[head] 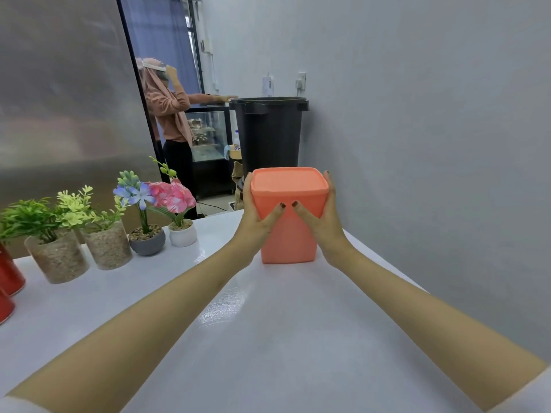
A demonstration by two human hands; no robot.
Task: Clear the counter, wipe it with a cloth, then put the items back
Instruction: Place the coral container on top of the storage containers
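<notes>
An orange lidded plastic container (288, 239) stands upright on the white counter (268, 338), near its far end by the grey wall. My left hand (256, 216) grips its left side and my right hand (323, 219) grips its right side, thumbs on the front face, fingers wrapped round the upper edges. The container's base touches the counter. No cloth is in view.
Along the counter's left edge stand several potted artificial plants: two in speckled pots (59, 257) (108, 245), a grey pot (147, 241) and a white pot (182, 234) with flowers. Red cans (10, 278) sit at far left. A black bin (269, 129) and a person (170, 114) are beyond.
</notes>
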